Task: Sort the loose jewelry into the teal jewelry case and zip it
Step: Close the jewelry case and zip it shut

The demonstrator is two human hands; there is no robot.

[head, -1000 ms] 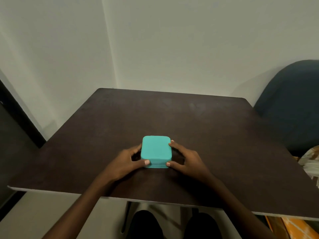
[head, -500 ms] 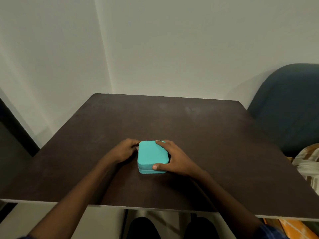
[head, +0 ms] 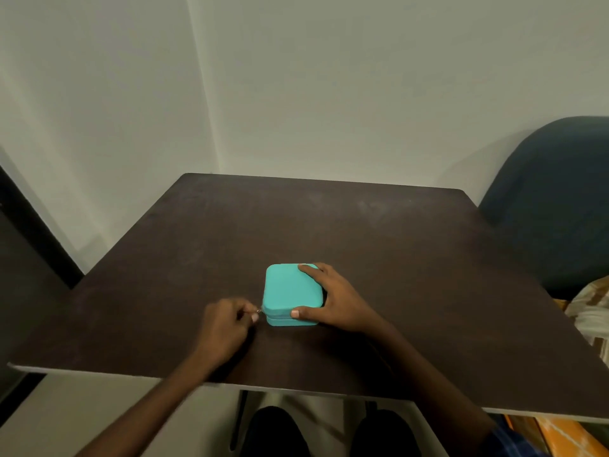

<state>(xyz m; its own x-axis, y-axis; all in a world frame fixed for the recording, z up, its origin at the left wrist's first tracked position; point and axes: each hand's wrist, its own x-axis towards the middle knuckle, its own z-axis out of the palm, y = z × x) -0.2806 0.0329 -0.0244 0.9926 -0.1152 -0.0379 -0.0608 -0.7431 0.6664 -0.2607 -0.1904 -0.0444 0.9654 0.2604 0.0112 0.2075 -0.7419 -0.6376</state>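
A square teal jewelry case (head: 291,290) with rounded corners lies shut on the dark brown table (head: 412,258), near the middle. My right hand (head: 333,300) grips its right side, fingers over the far corner and thumb on the front edge. My left hand (head: 227,323) is at the case's near left corner, its fingers pinching the small metal zipper pull (head: 258,311). No loose jewelry shows on the table.
A dark blue chair (head: 553,199) stands at the table's right edge, with light cloth (head: 593,311) below it. White walls meet in a corner behind the table. My knees show under the table's near edge (head: 296,390).
My left hand has come from the case's far left side to its near left corner, pinching the zipper pull. My right hand stays on the case's right side.
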